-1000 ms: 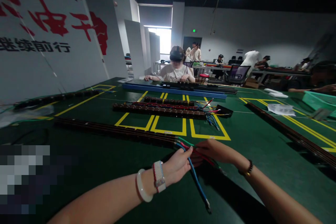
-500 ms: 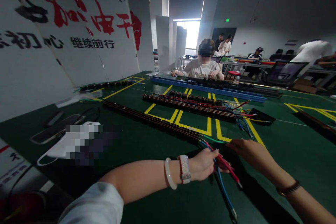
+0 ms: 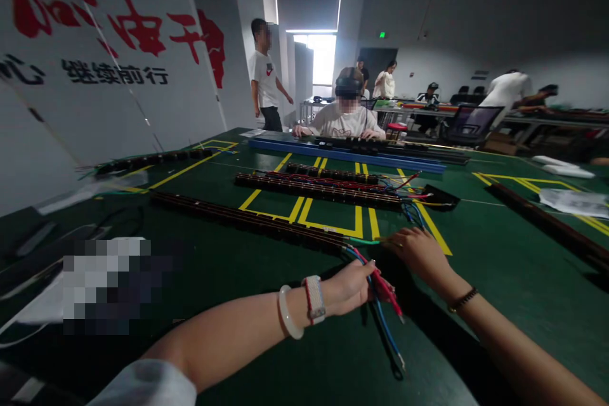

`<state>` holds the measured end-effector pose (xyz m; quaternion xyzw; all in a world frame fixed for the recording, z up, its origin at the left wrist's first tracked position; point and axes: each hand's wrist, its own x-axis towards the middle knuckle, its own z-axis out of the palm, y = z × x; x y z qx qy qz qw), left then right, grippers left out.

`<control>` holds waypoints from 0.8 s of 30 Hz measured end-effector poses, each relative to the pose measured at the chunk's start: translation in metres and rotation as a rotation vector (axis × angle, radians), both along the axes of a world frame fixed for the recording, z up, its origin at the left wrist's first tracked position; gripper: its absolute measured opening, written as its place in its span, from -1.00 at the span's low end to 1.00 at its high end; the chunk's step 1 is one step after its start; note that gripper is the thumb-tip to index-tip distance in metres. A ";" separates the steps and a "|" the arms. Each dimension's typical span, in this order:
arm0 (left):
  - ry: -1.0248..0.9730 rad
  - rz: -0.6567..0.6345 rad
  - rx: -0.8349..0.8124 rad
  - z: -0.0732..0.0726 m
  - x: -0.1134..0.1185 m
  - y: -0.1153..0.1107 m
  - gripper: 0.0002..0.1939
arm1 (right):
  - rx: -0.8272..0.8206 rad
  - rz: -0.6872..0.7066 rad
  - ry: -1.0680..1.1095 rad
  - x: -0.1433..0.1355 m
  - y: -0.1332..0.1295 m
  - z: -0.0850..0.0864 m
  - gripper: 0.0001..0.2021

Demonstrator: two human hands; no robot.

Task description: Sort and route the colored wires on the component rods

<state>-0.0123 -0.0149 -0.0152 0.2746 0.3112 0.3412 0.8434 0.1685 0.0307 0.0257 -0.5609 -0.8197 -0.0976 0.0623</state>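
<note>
Now the right hand (image 3: 419, 252) has moved apart, to the green wire (image 3: 364, 242).

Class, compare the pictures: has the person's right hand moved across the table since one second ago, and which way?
Yes, forward: the right hand, then short of the yellow tape outline's near edge, now overlaps that edge in this view.

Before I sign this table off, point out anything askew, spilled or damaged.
I see no spill or damage. Only mildly untidy: a crumpled pale sheet lies across the yellow tape at right, partly covering the marked lines. The red and blue wires in the left hand look ordinary.
</note>
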 end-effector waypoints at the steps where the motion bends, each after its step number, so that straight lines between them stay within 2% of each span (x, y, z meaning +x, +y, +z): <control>1: -0.011 -0.003 0.000 0.001 -0.001 0.000 -0.87 | -0.016 0.005 0.057 -0.001 -0.006 0.007 -0.70; 4: -0.036 -0.014 -0.023 0.004 -0.002 0.000 -0.89 | -0.146 -0.039 0.190 -0.005 -0.028 0.028 -0.63; 7: -0.002 -0.003 -0.061 0.007 -0.003 0.000 -0.88 | -0.382 -0.053 0.209 -0.012 -0.052 0.041 -0.53; 10: 0.021 0.006 -0.033 0.010 -0.005 0.000 -0.89 | -0.592 0.116 0.228 -0.013 -0.068 0.041 -0.42; 12: 0.000 -0.064 -0.023 0.012 -0.009 0.001 -0.81 | -0.675 0.236 0.263 -0.010 -0.072 0.041 -0.29; 13: -0.016 -0.111 -0.031 0.013 -0.011 0.001 -0.77 | -0.697 0.277 0.283 -0.009 -0.072 0.042 -0.26; 15: -0.048 -0.178 -0.047 0.013 -0.014 0.001 -0.72 | -0.718 0.304 0.312 -0.006 -0.068 0.047 -0.35; 17: -0.063 -0.141 -0.024 0.012 -0.015 -0.001 -0.75 | -0.725 0.307 0.345 -0.004 -0.063 0.051 -0.55; 19: -0.035 -0.052 0.027 0.010 -0.014 -0.004 -0.79 | -0.717 0.315 0.402 -0.002 -0.057 0.051 -0.68; 21: 0.018 0.011 0.078 0.009 -0.012 -0.008 -0.82 | -0.665 0.332 0.473 0.003 -0.052 0.043 -0.71; 24: 0.098 0.010 0.099 0.009 -0.009 -0.011 -0.81 | -0.525 0.329 0.573 0.010 -0.043 0.026 -0.69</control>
